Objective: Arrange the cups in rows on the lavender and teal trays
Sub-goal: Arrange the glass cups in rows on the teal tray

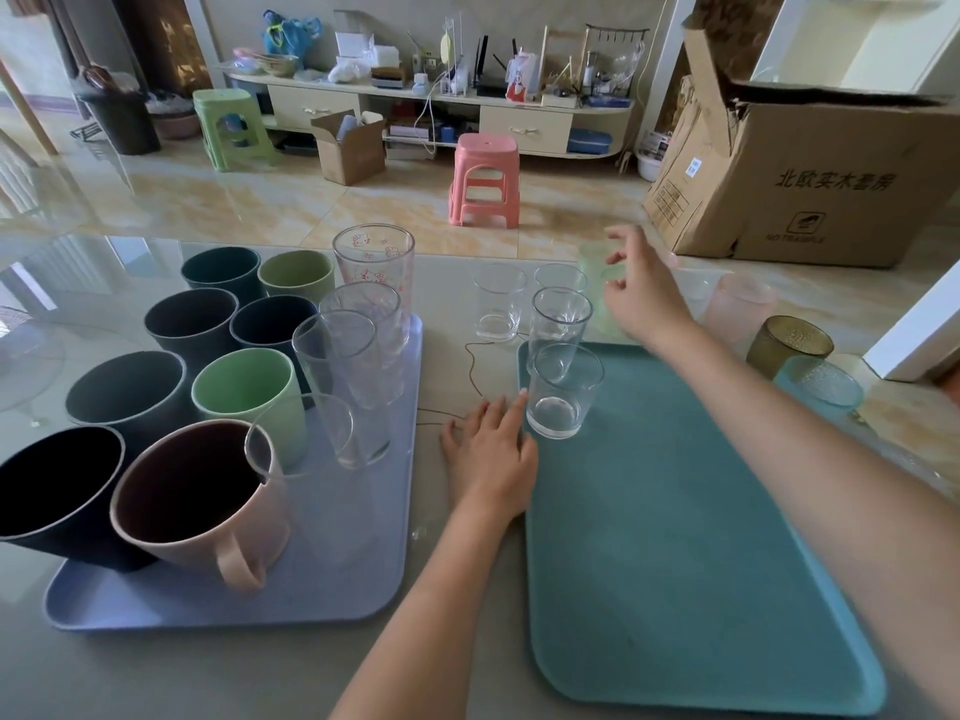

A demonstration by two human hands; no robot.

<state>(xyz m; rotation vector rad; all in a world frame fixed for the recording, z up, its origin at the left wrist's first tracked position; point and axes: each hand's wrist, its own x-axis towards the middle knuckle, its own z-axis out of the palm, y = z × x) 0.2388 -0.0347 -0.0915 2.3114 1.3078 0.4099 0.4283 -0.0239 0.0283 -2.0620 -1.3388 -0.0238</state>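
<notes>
We reached our right hand [644, 298], fingers apart, toward the pale green cup [597, 283]. Left hand [491, 454] lay flat, fingers straight. Likely light, slick plastic; grip mid-wall.

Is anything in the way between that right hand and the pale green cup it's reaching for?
Nothing visible blocks it. The right hand is open right in front of the pale green cup, partly hiding it. Three clear glasses stand to the cup's left, beside the path, not across it.

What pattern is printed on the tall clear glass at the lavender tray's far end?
Pink-red cartoon cats with bows, on the tall clear glass; head view.
</notes>
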